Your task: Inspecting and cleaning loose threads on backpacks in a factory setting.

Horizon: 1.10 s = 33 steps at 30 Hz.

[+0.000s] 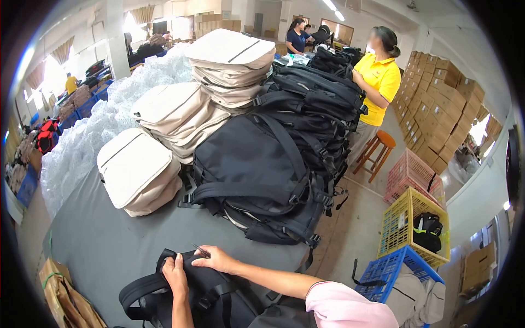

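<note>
A black backpack [240,306] lies at the near edge of the grey table, its padded shoulder straps and buckles facing up. My left hand [176,276] is closed on the backpack's top edge, near the strap ends. Right beside it, my right hand [216,259] is closed around small dark thread snips [201,250], whose thin points stick out past the fingers. Its fingertips rest close to the fabric. Beyond my hands, a tall pile of black backpacks [246,158] stands next to stacks of cream backpacks [136,169].
Clear plastic wrapping [82,142] is heaped along the table's left side. At the right stand a wooden stool [377,145] and pink, yellow [396,224] and blue crates [383,273]. A person in a yellow shirt [377,82] stands across the table. Cardboard boxes [437,109] are stacked behind.
</note>
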Available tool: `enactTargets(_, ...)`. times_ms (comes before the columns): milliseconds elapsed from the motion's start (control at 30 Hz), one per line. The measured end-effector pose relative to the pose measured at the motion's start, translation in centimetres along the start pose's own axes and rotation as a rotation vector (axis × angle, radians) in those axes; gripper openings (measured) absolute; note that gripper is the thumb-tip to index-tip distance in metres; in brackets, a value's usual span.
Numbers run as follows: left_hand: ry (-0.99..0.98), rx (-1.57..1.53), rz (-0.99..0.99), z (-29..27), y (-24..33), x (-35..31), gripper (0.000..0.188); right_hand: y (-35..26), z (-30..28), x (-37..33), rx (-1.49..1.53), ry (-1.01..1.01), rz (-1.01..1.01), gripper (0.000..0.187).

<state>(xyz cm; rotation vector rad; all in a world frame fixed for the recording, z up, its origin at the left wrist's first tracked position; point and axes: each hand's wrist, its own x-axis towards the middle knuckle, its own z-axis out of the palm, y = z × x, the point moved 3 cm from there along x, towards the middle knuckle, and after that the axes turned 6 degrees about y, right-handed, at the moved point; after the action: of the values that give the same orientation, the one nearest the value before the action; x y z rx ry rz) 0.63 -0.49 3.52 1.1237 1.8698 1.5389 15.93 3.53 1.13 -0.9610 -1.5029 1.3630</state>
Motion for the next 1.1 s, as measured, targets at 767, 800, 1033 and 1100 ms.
enactTargets(767, -0.032, -0.293, -0.167, -1.1, 2.3, -1.8, 0.043, -5.4, -0.8, -0.5, -0.018, -0.173, -0.183, 0.02)
enactTargets(800, -0.044, -0.329, -0.179, -1.1, 2.3, -1.9, 0.041, -5.5, -0.8, -0.7, -0.021, -0.173, -0.184, 0.02)
enactTargets(1033, 0.053, -0.268, -0.2, -2.1, 3.1, -3.2, 0.037, -4.1, 0.5, -2.0, -0.061, -0.098, -0.266, 0.013)
enactTargets(1100, 0.015, -0.229, -0.162, -1.5, 3.5, -2.8, 0.037, -4.0, 0.0, -1.9, -0.088, -0.068, -0.222, 0.011)
